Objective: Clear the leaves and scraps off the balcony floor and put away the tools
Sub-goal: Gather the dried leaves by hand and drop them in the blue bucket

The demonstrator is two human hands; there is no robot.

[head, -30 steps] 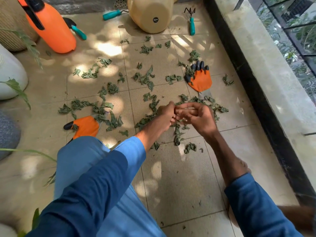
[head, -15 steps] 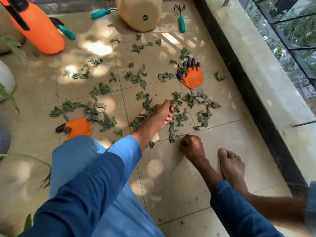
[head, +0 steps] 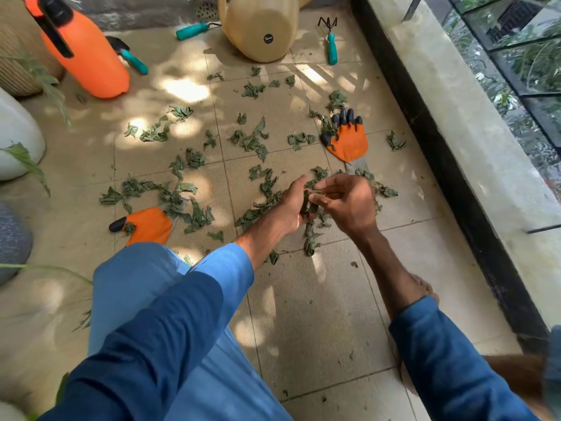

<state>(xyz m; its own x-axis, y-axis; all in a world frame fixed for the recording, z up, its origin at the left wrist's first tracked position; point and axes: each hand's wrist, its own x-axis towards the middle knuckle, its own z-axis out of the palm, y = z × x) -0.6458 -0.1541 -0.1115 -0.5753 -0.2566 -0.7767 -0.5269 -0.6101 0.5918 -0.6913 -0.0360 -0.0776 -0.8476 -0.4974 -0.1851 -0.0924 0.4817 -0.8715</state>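
Our left hand (head: 290, 205) curls round a small bunch of leaves (head: 310, 196), and our right hand (head: 349, 205) pinches more into it, probably to carry many at once. Most leaves lie scattered on the floor tiles (head: 303, 299). The beige pot (head: 258, 28) lies tipped; its inside is hidden.

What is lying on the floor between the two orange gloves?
In the head view, scattered green leaves lie on the tiles between the nearer orange glove and the clawed orange glove.
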